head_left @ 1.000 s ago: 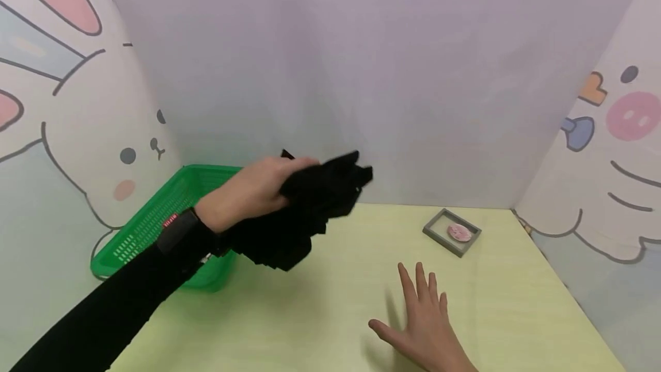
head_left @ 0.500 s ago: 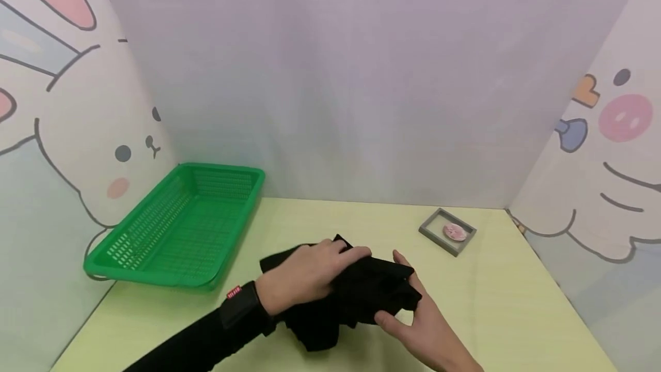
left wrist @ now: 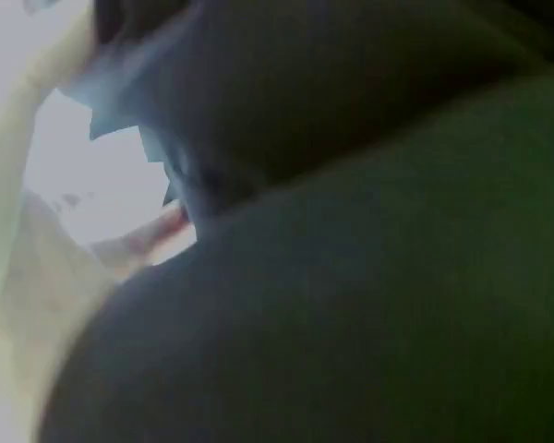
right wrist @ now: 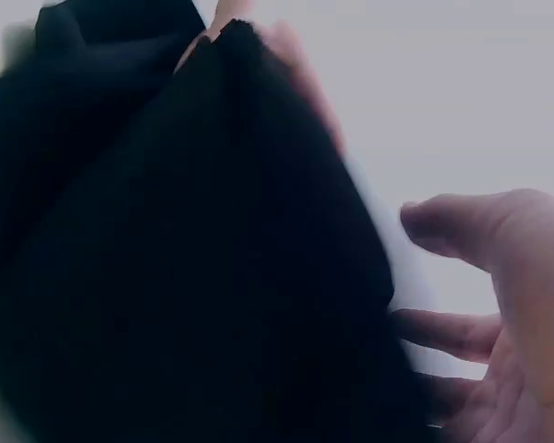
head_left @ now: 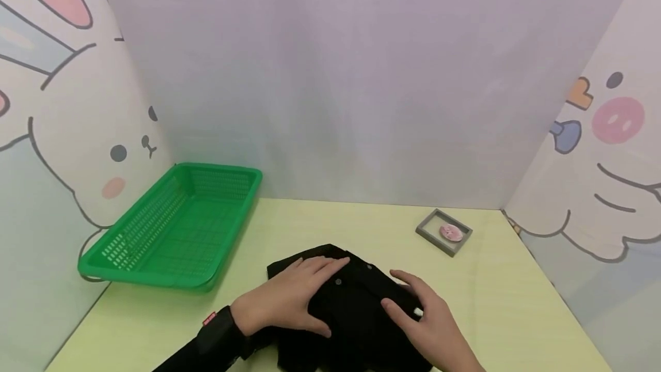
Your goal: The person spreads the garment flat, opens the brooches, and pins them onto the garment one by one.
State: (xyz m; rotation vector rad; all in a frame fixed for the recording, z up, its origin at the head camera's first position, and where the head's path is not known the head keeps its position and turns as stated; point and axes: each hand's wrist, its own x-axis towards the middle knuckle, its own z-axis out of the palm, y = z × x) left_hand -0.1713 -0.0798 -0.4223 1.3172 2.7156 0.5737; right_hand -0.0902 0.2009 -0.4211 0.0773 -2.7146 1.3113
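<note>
A black garment with small buttons (head_left: 361, 314) lies bunched at the table's near middle, running past the bottom of the head view. My left hand (head_left: 291, 291) rests on its upper left part, fingers extended. At the garment's right edge is my right hand (head_left: 431, 323), thumb and fingers spread apart near a small white tag (head_left: 418, 312). In the right wrist view, the right thumb (right wrist: 462, 221) stands clear of the dark cloth (right wrist: 212, 258), and the other fingers are beside it, partly hidden. Dark, blurred shapes fill most of the left wrist view.
A green plastic basket (head_left: 248, 200) stands at the back left of the pale yellow table (head_left: 516, 314). Toward the back right lies a small grey frame (head_left: 431, 240) with a pink oval piece (head_left: 451, 232) in it. Curtain-like walls (head_left: 330, 73) enclose the back and sides.
My left hand has brought the bunched garment from near the basket down to the table's near middle and loosened its grip. The garment has spread out, and my right hand has come to its right edge.
</note>
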